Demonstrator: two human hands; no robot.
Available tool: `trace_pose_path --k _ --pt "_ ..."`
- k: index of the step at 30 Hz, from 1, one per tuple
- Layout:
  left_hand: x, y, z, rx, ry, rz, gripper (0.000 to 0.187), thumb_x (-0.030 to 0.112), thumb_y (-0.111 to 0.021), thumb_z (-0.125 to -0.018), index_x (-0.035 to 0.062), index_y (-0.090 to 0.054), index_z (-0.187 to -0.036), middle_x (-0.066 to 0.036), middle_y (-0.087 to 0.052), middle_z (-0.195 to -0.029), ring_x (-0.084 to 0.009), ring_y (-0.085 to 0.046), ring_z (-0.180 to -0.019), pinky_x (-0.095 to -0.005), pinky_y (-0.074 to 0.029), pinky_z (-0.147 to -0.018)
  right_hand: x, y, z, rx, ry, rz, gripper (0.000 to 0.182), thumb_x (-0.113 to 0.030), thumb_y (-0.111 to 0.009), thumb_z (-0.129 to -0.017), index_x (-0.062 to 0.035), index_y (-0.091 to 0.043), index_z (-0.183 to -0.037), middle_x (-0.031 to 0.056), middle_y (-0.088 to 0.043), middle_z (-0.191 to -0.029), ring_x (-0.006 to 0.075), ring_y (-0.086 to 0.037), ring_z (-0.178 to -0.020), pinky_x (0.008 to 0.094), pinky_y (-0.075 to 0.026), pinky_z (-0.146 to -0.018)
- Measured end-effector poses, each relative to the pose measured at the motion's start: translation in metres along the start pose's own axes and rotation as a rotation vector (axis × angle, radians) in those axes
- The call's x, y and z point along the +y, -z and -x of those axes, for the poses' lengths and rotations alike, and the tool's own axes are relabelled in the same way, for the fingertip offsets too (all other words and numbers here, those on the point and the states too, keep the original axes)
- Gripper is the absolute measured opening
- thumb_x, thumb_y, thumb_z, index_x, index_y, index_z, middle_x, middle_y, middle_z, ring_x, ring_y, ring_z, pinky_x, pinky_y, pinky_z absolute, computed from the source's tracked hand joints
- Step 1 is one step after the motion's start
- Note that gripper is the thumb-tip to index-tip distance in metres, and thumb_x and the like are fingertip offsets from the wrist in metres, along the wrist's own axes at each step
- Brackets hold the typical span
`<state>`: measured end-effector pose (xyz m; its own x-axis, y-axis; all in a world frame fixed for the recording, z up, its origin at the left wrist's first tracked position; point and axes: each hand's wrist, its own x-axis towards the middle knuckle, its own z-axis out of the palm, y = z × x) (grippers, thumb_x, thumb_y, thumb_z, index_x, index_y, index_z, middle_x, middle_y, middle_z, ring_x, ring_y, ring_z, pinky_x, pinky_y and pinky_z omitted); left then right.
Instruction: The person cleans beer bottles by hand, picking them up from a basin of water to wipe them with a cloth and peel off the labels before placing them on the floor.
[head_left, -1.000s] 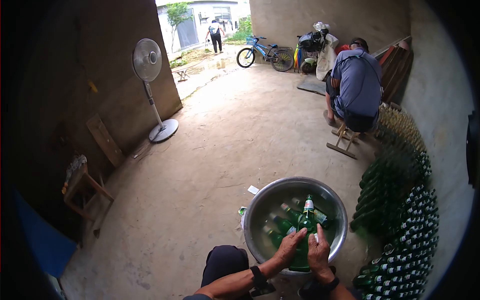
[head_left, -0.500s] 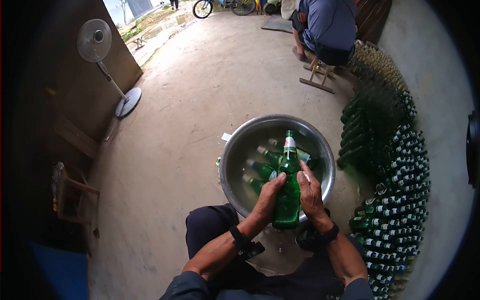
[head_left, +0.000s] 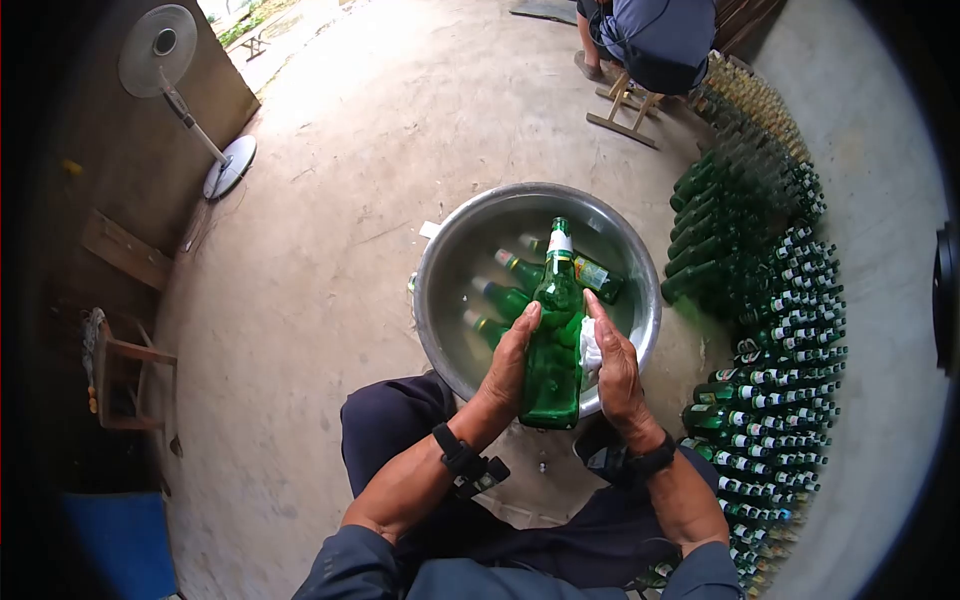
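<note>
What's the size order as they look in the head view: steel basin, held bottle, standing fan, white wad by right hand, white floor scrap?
1. Steel basin
2. Held bottle and standing fan: too close to rank
3. White wad
4. White floor scrap

No lettering can be read on the labels (head_left: 559,242) of the green bottles (head_left: 552,365).

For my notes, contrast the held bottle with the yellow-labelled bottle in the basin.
The held bottle is between the left hand and right hand; the yellow-labelled bottle rests in the basin. The held bottle's body shows no label on its visible front; the yellow-labelled bottle's bears one. Both are green.
</note>
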<state>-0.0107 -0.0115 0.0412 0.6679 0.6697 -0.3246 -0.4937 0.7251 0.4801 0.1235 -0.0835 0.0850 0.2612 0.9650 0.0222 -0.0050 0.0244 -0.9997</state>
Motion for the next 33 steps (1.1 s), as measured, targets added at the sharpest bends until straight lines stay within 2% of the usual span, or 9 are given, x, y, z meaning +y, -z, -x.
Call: trace_pose_path --k 4,9,12,17,20,22,25,32,33 --pt "0.001 -0.002 0.001 0.025 -0.006 -0.014 0.044 0.046 -0.05 -0.103 0.0076 -0.06 -0.123 -0.003 -0.067 -0.101 -0.0119 -0.065 -0.079 -0.028 -0.055 -0.069 0.003 0.004 -0.003 -0.005 -0.008 0.035 0.06 -0.037 -0.033 -0.109 0.0068 -0.035 -0.151 0.0208 -0.041 -0.154 0.0259 -0.037 -0.144 0.0338 -0.024 -0.12" --pt "-0.003 0.013 -0.004 -0.091 0.149 -0.009 0.052 0.053 -0.043 -0.104 0.0102 -0.058 -0.13 -0.006 -0.069 -0.111 -0.0158 -0.069 -0.093 -0.033 -0.058 -0.082 0.003 0.005 -0.004 0.036 -0.142 0.216 0.057 -0.032 -0.041 -0.108 0.0059 -0.036 -0.151 0.0122 -0.062 -0.127 0.0158 -0.055 -0.115 0.0278 -0.04 -0.103" --pt "-0.003 0.006 -0.003 -0.037 0.126 -0.012 0.052 0.052 -0.042 -0.104 0.0107 -0.058 -0.13 -0.006 -0.069 -0.113 -0.016 -0.069 -0.094 -0.0332 -0.058 -0.082 0.011 0.0 -0.002 0.05 -0.103 0.218 0.055 -0.027 -0.048 -0.106 0.0069 -0.038 -0.149 0.0141 -0.066 -0.112 0.0194 -0.061 -0.099 0.0307 -0.047 -0.091" --pt "-0.002 0.007 -0.007 0.03 0.031 0.091 0.044 0.044 -0.049 -0.103 0.0074 -0.062 -0.123 -0.008 -0.071 -0.107 -0.018 -0.071 -0.09 -0.0337 -0.059 -0.082 0.006 -0.005 0.004 -0.008 0.016 0.314 0.047 -0.024 -0.048 -0.105 0.0084 -0.048 -0.14 0.0265 -0.053 -0.139 0.0325 -0.055 -0.127 0.0361 -0.042 -0.107" --pt "0.006 0.002 -0.006 0.074 -0.006 0.122 0.045 0.045 -0.047 -0.104 0.0066 -0.062 -0.122 -0.009 -0.071 -0.104 -0.0196 -0.071 -0.088 -0.0352 -0.059 -0.082 0.003 -0.009 0.012 -0.033 0.089 0.302 0.045 -0.023 -0.048 -0.105 0.0085 -0.051 -0.137 0.0266 -0.053 -0.139 0.0341 -0.053 -0.13 0.0368 -0.04 -0.109" --pt "0.004 0.013 -0.013 0.042 -0.032 0.137 0.045 0.044 -0.046 -0.104 0.0064 -0.061 -0.122 -0.009 -0.07 -0.103 -0.0207 -0.071 -0.088 -0.0367 -0.059 -0.083 -0.003 -0.012 0.016 -0.028 0.116 0.274 0.043 -0.021 -0.051 -0.103 0.0088 -0.054 -0.134 0.0278 -0.053 -0.138 0.0377 -0.054 -0.128 0.0398 -0.041 -0.109" --pt "0.008 0.006 -0.013 0.127 -0.194 0.087 0.039 0.042 -0.045 -0.106 0.0073 -0.059 -0.118 -0.008 -0.068 -0.099 -0.0192 -0.07 -0.086 -0.0352 -0.059 -0.079 -0.01 -0.015 0.018 -0.119 0.428 0.726 0.041 -0.016 -0.059 -0.096 0.0085 -0.057 -0.129 0.0303 -0.056 -0.132 0.0443 -0.057 -0.121 0.0471 -0.045 -0.105" --pt "0.02 0.025 -0.018 0.199 -0.167 0.162 0.043 0.047 -0.045 -0.103 0.0087 -0.062 -0.111 -0.01 -0.069 -0.09 -0.0255 -0.07 -0.078 -0.0402 -0.061 -0.07 0.01 -0.012 0.018 -0.11 0.503 0.905 0.057 -0.024 -0.069 -0.091 0.0107 -0.049 -0.132 0.0315 -0.057 -0.126 0.0427 -0.062 -0.112 0.0441 -0.055 -0.091" --pt "0.025 0.018 -0.017 0.219 -0.171 0.166 0.046 0.051 -0.044 -0.102 0.0086 -0.062 -0.109 -0.012 -0.068 -0.087 -0.0275 -0.07 -0.074 -0.0426 -0.061 -0.065 0.018 -0.009 0.014 -0.111 0.537 0.938 0.058 -0.029 -0.07 -0.09 0.0095 -0.051 -0.129 0.0281 -0.061 -0.115 0.0411 -0.066 -0.101 0.0428 -0.057 -0.082"
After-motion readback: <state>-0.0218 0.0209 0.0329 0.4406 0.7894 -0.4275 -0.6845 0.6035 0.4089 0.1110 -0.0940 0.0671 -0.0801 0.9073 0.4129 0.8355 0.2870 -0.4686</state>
